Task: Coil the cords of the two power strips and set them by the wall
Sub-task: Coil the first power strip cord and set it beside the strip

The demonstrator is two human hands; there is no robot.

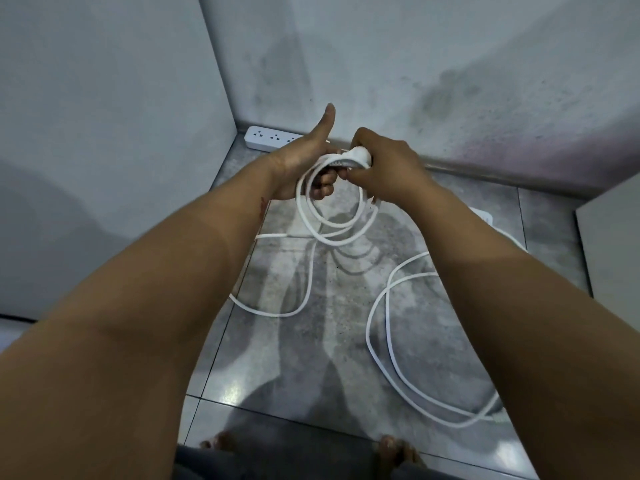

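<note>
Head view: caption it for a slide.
Left hand holds the white cord in loops, right hand grips its end; a power strip lies by the wall.

Your left hand (294,168) and right hand (388,168) meet before the far wall (381,64), holding the coil (334,216) between them above the floor (332,358). One power strip (268,137) lies behind your left hand, against the wall in the corner. Loose cord loops (389,341) lie on the floor to the right, under your right forearm. What appears to be the second strip (483,214) sits behind that forearm.
</note>
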